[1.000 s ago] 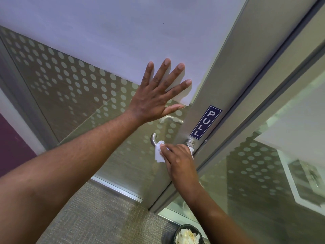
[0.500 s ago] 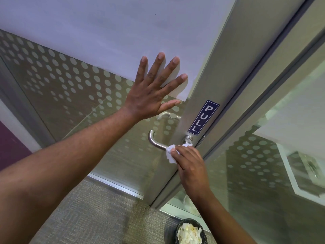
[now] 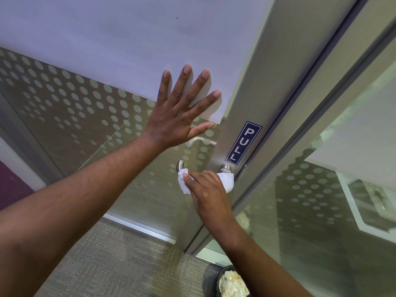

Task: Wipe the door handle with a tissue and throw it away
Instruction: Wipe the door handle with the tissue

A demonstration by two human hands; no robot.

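A steel lever door handle (image 3: pixel 181 165) sticks out from a glass door with a metal frame. My right hand (image 3: pixel 205 189) is wrapped around the handle with a white tissue (image 3: pixel 227 181) pressed onto it; the tissue shows at both sides of the fingers. Only the handle's curved left end and its round base (image 3: pixel 226 168) are visible. My left hand (image 3: pixel 180 116) lies flat on the door glass above the handle, fingers spread, holding nothing.
A blue PULL sign (image 3: pixel 244 142) is stuck on the door frame. A black bin (image 3: pixel 231 284) full of crumpled tissues stands on the carpet at the bottom, below my right forearm. A glass panel fills the right side.
My right hand has slid the tissue left along the handle from near the base, now covering most of the lever. My left hand has stayed flat on the glass.
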